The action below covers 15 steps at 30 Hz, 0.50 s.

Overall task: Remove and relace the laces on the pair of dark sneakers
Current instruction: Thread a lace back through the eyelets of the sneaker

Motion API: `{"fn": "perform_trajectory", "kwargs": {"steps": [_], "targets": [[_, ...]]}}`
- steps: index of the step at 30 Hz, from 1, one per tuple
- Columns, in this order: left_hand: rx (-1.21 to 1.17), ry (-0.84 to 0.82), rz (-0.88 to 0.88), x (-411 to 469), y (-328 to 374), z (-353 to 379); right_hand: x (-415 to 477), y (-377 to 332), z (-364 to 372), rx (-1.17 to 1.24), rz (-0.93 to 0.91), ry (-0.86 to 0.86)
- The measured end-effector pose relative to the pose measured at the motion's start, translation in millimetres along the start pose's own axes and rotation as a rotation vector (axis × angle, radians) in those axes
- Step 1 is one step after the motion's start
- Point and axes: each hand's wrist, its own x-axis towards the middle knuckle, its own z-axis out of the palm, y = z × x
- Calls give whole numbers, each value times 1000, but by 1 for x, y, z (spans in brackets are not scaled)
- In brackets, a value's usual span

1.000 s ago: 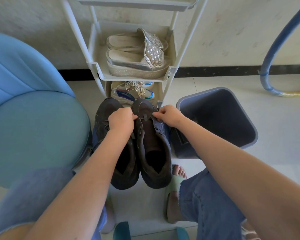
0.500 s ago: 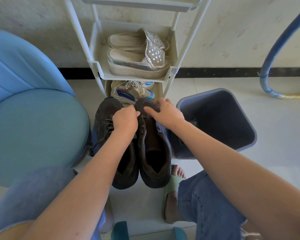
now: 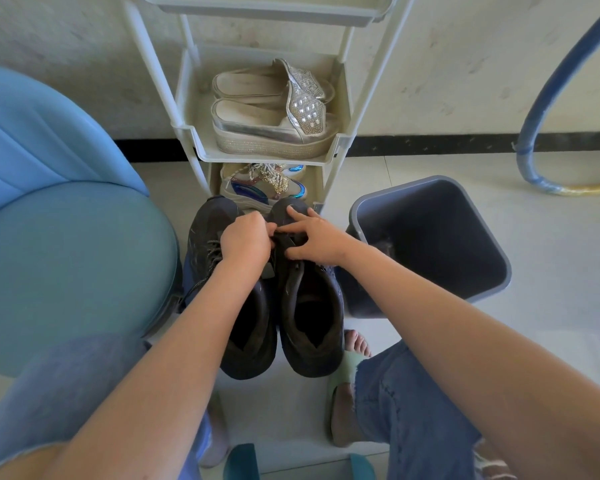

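The dark sneakers (image 3: 288, 355) stand side by side on the pale floor between your knees, heels toward you and toes pointing away. Closest to you are your jeans (image 3: 412, 410) and your right foot in a green slide (image 3: 347, 370), its toes just beside the heel of the right sneaker (image 3: 312, 306). The left sneaker (image 3: 205, 230) has its laces (image 3: 210, 252) threaded and loose across the upper. Both your hands meet over the front of the right sneaker, whose collar and tongue gape open. Your left hand (image 3: 244, 240) is curled tight on the inner edge of that sneaker's upper; its fingertips are hidden, so you cannot tell whether a lace is pinched there. Your right hand (image 3: 317, 239) lies on the same sneaker with fingers spread and mostly straight, one reaching onto the toe cap, the thumb pointing toward the left hand. To your right a grey bin (image 3: 430, 183) touches the right sneaker's outer side; to your left is a blue chair (image 3: 66, 254). Beyond the toes stands a white rack (image 3: 267, 155), with a colourful trainer (image 3: 263, 185) on its lower shelf and silver platform sandals (image 3: 274, 123) above. Far right, a blue hose (image 3: 551, 81) curves against the wall.
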Motion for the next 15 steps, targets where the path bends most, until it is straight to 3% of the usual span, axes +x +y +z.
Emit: {"fn": "perform_trajectory", "kwargs": {"steps": [3, 6, 8, 9, 11, 13, 15], "targets": [[77, 42, 42, -6, 3, -3, -6, 2, -6, 22, -37, 21], [-27, 167, 104, -14, 7, -13, -14, 0, -29, 154, 13, 243], [-54, 290, 148, -18, 10, -22, -18, 3, -46, 184, 152, 387], [-55, 370, 177, -20, 12, -27, -20, 4, -51, 240, 240, 353], [-110, 456, 211, -23, 13, -34, -27, -1, -48, 400, 387, 101], [-114, 337, 175, -24, 12, -35, -31, -6, -37, 444, 459, -43], [10, 84, 84, -26, 11, -30, -25, -5, -28, 500, 521, 22]]}}
